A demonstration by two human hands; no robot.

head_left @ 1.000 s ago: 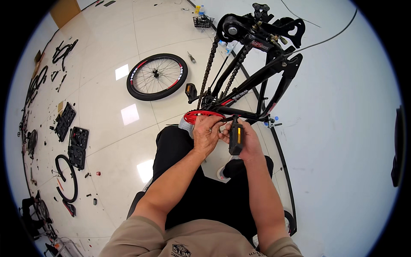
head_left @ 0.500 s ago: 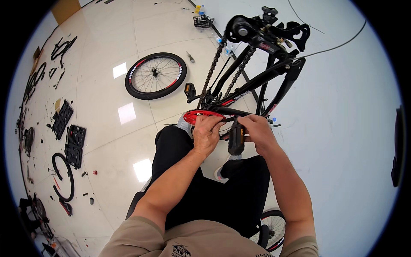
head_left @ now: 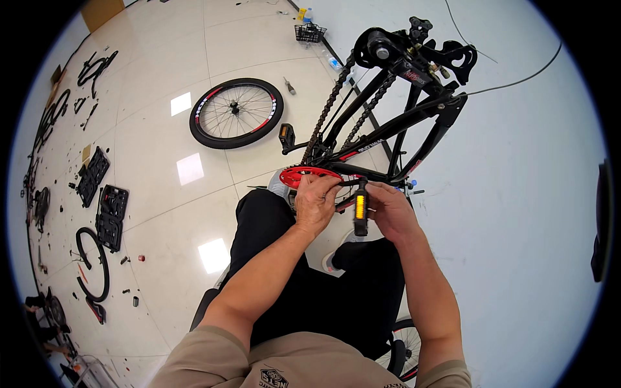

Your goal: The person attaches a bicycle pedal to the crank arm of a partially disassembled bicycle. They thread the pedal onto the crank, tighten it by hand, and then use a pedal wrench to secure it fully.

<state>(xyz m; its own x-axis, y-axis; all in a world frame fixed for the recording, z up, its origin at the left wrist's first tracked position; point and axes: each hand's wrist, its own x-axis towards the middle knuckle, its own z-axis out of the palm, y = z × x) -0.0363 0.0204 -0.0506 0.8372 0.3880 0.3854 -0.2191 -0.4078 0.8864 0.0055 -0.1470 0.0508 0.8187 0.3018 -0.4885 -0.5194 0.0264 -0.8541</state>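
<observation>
A black bicycle frame (head_left: 372,139) leans up in front of me, with its chain (head_left: 330,103) running down to a red chainring guard (head_left: 299,176). Against the guard's near edge my left hand (head_left: 315,205) is closed, its fingertips pinching the crank arm (head_left: 350,183). A black pedal (head_left: 360,223) hangs at the end of that arm, its orange reflector facing me. My right hand (head_left: 393,212) grips the pedal from the right near its axle; part of its fingers is hidden behind it. A second pedal (head_left: 286,136) sits on the far crank.
A loose wheel (head_left: 277,113) lies on the tiled floor, near a small tool (head_left: 288,86). Open black tool cases (head_left: 112,220) and a curved black part (head_left: 103,271) lie at left. Another wheel (head_left: 407,343) is beside my leg. A wire basket (head_left: 310,33) and bottles stand far off.
The pedal has turned from its broad face to its reflector edge. My right hand has shifted slightly down beside it. The frame's upper end appears a little farther right and lower.
</observation>
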